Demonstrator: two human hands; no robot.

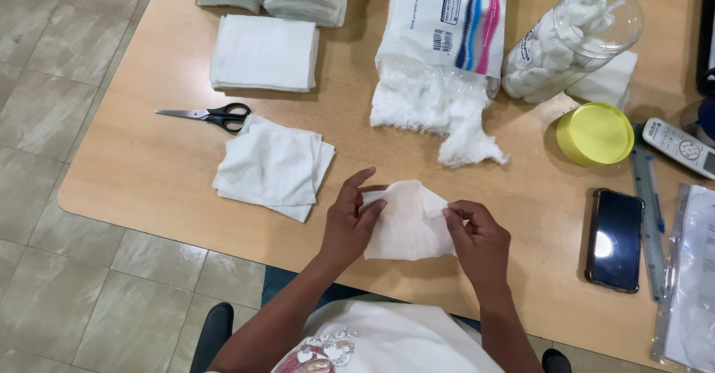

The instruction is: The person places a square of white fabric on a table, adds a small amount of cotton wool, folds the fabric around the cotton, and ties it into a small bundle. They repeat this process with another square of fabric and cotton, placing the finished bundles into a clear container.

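Both hands hold one white gauze square (408, 224) just above the wooden table (149, 172) near its front edge. My left hand (351, 220) pinches the square's left edge, fingers spread over it. My right hand (477, 239) pinches its right edge between thumb and fingers. The cloth is partly folded and bulges upward in the middle. To the left lies a loose pile of cut gauze squares (274, 166).
Black-handled scissors (212, 114) lie left of the pile. Neat gauze stacks (265, 52) sit farther back. An opened bag of cotton wool (439, 52), a tipped clear jar of cotton (570, 41), its yellow lid (594, 133), a dark phone (615, 239), a remote (681, 147) stand to the right.
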